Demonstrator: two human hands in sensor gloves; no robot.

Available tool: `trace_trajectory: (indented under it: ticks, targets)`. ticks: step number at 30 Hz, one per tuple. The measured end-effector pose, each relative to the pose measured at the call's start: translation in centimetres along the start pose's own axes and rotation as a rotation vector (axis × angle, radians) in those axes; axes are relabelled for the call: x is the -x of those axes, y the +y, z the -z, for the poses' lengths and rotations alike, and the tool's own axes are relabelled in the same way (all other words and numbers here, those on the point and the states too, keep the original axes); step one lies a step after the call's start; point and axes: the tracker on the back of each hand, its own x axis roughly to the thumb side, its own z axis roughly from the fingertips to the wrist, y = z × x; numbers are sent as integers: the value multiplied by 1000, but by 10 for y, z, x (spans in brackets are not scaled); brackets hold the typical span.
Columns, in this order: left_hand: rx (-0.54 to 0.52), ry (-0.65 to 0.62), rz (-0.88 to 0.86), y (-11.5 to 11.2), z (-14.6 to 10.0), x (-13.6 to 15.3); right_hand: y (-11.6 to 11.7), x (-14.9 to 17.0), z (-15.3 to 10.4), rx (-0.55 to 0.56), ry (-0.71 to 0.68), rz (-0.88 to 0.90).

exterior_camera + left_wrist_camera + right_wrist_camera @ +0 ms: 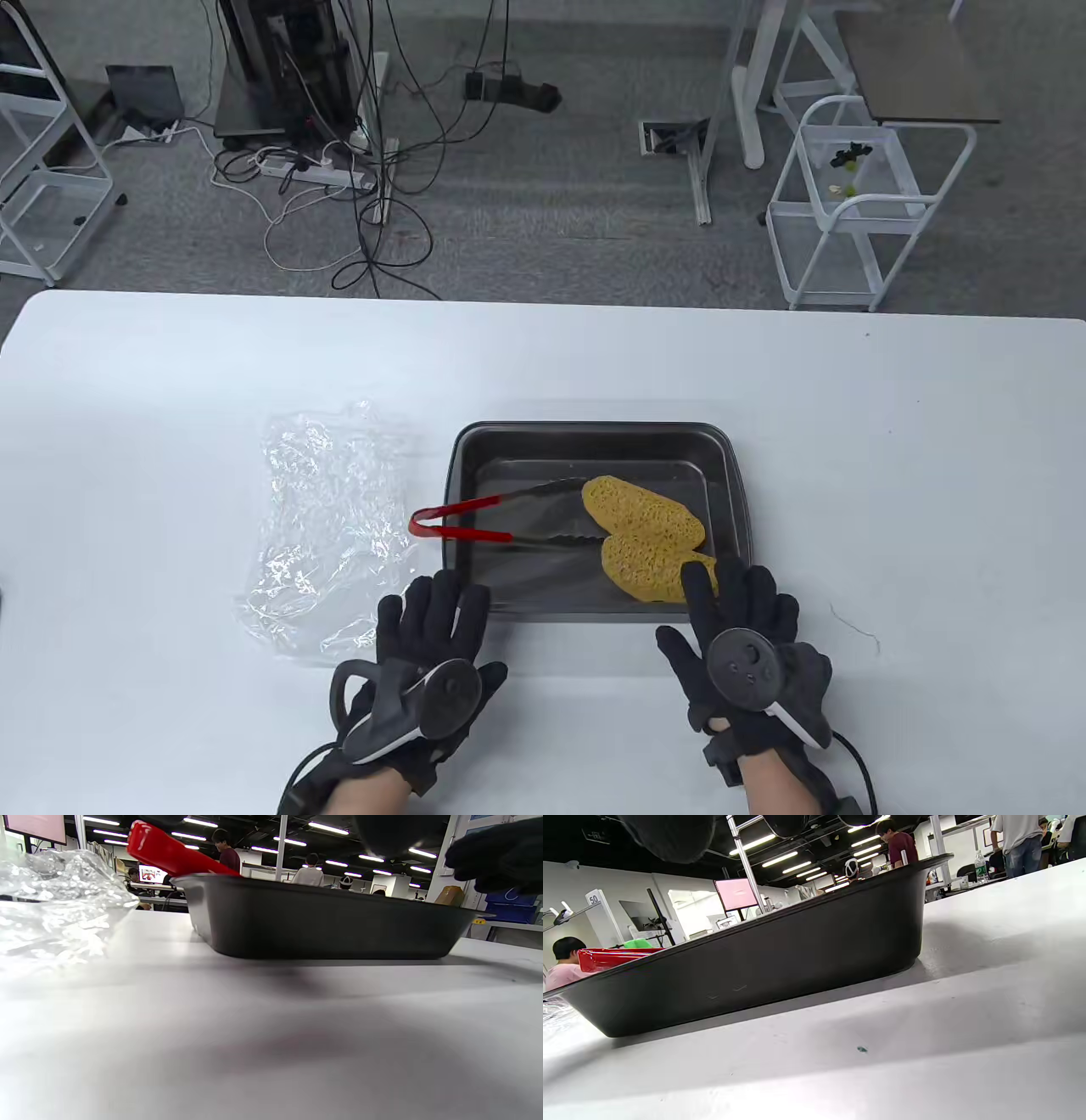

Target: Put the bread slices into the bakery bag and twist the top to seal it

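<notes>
Two yellow bread slices lie overlapping in the right half of a dark baking tray. A crumpled clear bakery bag lies flat on the table left of the tray. My left hand rests palm down on the table, fingers straight, between the bag's near corner and the tray's front left. My right hand lies with straight fingers at the tray's front right corner; its index finger reaches over the rim beside the nearer slice. Neither hand holds anything. From both wrist views the tray wall hides the bread.
Red-handled tongs lie in the tray with the handle sticking out over its left rim, toward the bag; the handle shows in the wrist views too. The white table spreads wide on all sides.
</notes>
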Motion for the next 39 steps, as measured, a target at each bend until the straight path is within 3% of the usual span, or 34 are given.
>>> trace_trajectory:
  ticks: [17, 30, 32, 36, 39]
  targets:
    - [17, 2, -12, 0, 0, 2, -2, 2, -2, 12, 9, 15]
    - [-57, 51, -9, 15, -7, 10, -5, 2, -4, 13, 7, 19]
    - [-106, 88, -15, 27, -10, 19, -5, 2, -5, 11, -1, 23]
    - [-258, 223, -83, 64, -18, 65, -10, 3, -7, 18, -9, 49]
    - [-213, 349, -175, 88, -14, 109, -14, 3, -9, 27, -18, 69]
